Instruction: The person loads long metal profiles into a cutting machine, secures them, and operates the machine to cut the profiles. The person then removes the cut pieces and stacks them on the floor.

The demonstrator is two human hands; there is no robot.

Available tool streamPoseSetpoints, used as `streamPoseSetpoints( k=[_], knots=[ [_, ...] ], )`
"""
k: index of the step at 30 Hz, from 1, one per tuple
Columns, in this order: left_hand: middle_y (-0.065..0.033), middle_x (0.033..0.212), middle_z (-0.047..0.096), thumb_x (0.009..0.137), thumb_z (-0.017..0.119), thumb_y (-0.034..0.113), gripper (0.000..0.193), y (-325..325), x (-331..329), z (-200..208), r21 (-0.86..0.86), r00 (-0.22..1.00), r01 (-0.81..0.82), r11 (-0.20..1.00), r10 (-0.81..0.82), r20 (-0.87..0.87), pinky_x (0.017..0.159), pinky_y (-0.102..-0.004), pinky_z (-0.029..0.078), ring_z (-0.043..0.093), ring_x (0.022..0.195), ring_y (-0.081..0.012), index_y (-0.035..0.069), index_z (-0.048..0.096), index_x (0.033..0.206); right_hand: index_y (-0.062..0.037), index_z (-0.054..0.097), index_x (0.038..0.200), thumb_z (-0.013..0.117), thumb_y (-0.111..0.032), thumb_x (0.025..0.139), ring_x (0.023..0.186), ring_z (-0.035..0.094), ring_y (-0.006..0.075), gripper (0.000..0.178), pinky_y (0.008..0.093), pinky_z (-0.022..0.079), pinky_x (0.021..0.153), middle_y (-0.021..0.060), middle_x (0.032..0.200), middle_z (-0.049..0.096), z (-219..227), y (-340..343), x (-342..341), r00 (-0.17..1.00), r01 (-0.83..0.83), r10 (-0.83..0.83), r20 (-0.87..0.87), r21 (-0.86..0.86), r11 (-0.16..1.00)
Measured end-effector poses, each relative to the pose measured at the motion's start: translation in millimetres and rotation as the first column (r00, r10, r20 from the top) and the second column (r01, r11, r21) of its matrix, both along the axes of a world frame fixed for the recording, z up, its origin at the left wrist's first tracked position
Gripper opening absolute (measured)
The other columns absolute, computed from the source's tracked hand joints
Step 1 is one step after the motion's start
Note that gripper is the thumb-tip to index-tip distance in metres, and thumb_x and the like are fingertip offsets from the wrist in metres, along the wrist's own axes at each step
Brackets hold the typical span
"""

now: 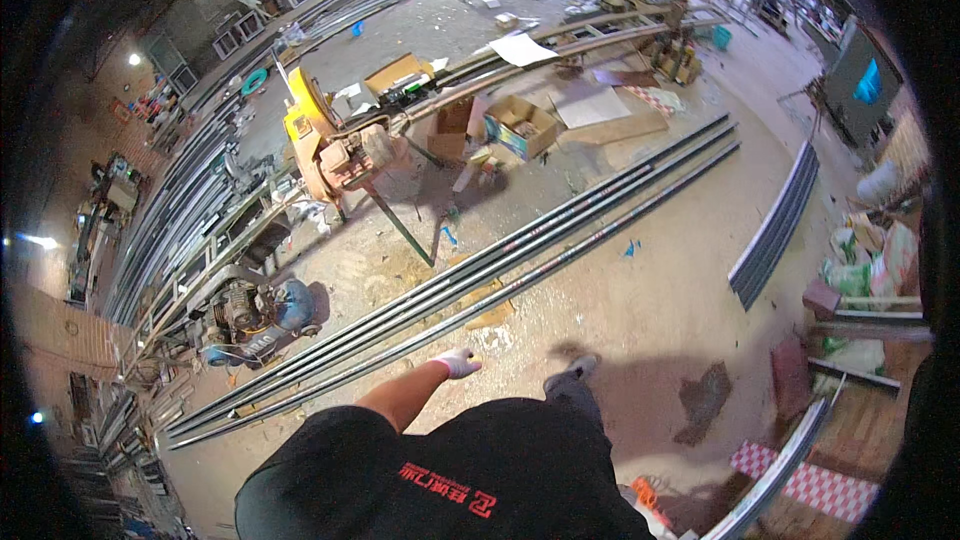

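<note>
My left hand (460, 364), in a white glove, hangs over the floor at the front edge of several long dark metal bars. Its fingers are loosely bent, with a small gap at the thumb, and I see nothing in them. The hand looks apart from the nearest bar (540, 275). These bars (600, 187) lie side by side on the floor, running from the lower left to the upper right. My right hand does not show. One foot (582, 368) is set forward beyond my black shirt.
A yellow cutting machine (310, 130) stands on legs beyond the bars, near an open cardboard box (521, 127). An air compressor (258, 315) sits at left. Curved-looking dark profiles (780, 225) lie at right. An orange tangle (650, 495) is beside me.
</note>
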State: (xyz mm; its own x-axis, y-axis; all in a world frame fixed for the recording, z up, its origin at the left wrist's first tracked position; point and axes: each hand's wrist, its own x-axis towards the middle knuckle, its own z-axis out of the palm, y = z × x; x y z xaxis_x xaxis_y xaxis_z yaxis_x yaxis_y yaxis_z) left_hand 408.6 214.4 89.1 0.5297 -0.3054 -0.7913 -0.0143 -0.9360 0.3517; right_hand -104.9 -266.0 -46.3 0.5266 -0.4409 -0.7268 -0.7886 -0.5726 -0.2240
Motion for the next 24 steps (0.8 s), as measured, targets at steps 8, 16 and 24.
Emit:
streamPoseSetpoints(
  k=[8, 16, 24],
  knots=[
    [-0.0237, 0.134, 0.061, 0.091, 0.057, 0.058, 0.072, 26.2, 90.3, -22.3, -0.006, 0.968, -0.222, 0.975, 0.221, 0.116, 0.106, -0.0412, 0.045, 0.058, 0.125, -0.0365, 0.002, 0.057, 0.136, 0.0016, 0.054, 0.137, 0.048, 0.003, 0.092, 0.068, 0.068, 0.0279, 0.045, 0.0397, 0.055, 0.059, 0.0231, 0.094, 0.072, 0.8, -131.6, 273.4, 0.748, 0.629, -0.662, 0.043, 0.268, 0.729],
    [-0.0222, 0.113, 0.070, 0.094, 0.050, 0.044, 0.046, -0.3, 243.2, 47.9, 0.016, 0.895, -0.335, 0.942, 0.313, 0.316, 0.095, -0.0449, 0.049, 0.066, 0.109, -0.0385, 0.008, 0.071, 0.114, -0.0020, 0.075, 0.092, 0.056, -0.024, 0.090, 0.083, 0.072, 0.0323, 0.029, 0.0445, 0.057, 0.081, 0.0175, 0.092, 0.075, 4.2, -198.1, 674.8, 0.628, -0.737, 0.763, 0.155, -0.195, 0.647],
    [-0.0228, 0.094, 0.071, 0.091, 0.058, 0.041, 0.040, -37.8, 365.4, 122.4, -0.256, 0.620, -0.576, 0.776, 0.619, 0.482, 0.084, -0.0440, 0.053, 0.069, 0.094, -0.0402, 0.008, 0.073, 0.106, -0.0042, 0.072, 0.104, 0.062, -0.037, 0.089, 0.096, 0.068, 0.0390, 0.037, 0.0441, 0.053, 0.084, 0.0224, 0.101, 0.071, 133.7, -162.8, 932.6, 0.751, -0.405, 0.301, 0.588, 0.051, 0.913]
  ],
)
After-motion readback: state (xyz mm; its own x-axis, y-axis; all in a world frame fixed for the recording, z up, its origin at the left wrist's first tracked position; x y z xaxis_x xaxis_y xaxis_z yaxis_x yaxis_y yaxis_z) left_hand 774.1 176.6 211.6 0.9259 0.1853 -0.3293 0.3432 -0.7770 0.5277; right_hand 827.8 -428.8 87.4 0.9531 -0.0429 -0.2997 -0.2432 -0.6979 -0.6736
